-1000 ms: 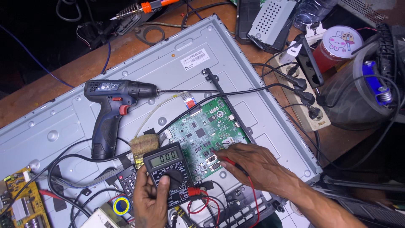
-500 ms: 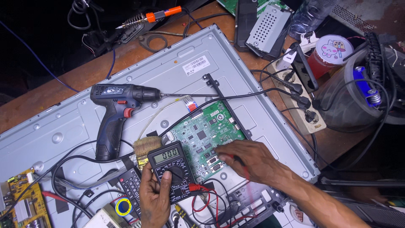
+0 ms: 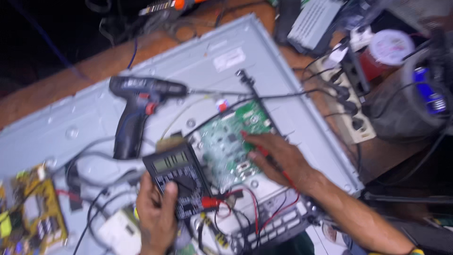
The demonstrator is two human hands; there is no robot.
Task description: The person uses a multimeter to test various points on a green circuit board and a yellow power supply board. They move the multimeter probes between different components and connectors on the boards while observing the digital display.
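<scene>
I see left hand (image 3: 155, 215) gripping black multimeter (image 3: 178, 178), thumb on dial. Right hand (image 3: 278, 158) pinches red probe (image 3: 257, 148) against green circuit board (image 3: 233, 141) under fingertips. Judge measuring underway, display lit, blurred. Drill (image 3: 137, 111) idle beyond left hand.

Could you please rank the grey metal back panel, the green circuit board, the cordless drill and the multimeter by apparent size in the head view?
1. Grey metal back panel
2. Green circuit board
3. Cordless drill and multimeter: similar, blurred, so unranked.
</scene>
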